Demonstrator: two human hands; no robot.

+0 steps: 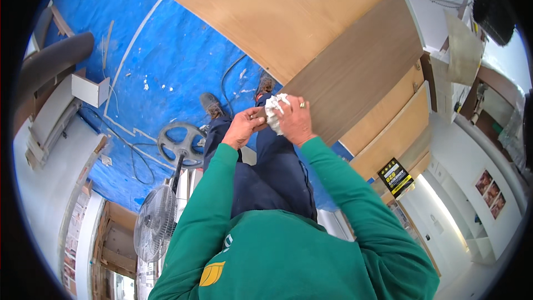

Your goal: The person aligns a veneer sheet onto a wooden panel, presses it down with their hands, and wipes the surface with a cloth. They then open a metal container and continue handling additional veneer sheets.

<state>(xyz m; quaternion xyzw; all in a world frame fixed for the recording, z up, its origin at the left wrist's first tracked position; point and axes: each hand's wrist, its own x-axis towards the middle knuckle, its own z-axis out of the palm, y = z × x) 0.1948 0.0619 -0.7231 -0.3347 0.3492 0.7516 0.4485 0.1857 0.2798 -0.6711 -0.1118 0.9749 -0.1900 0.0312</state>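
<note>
My right hand (pixel 297 124), a ring on one finger, is closed round a crumpled white rag (pixel 274 112); cloth or paper, I cannot tell. Beside it my left hand (pixel 244 128) pinches a narrow brown piece (pixel 260 113) between thumb and fingers. The rag touches or nearly touches that piece, and its far end is hidden behind the rag. Whether it is part of the brown wood-grain panel (pixel 361 61) just beyond my hands I cannot tell. The panel lies along a lighter wooden board (pixel 277 11). Both hands are in front of my dark trousers.
Blue sheeting (pixel 150 61) covers the floor, with a dark cable (pixel 224 80) near my shoes. To the left stand a fan (pixel 155 223) and a round spoked base (pixel 181 143). More boards (pixel 394 128) and a black-and-yellow container (pixel 395 178) are on the right. Offcuts (pixel 90 90) lie far left.
</note>
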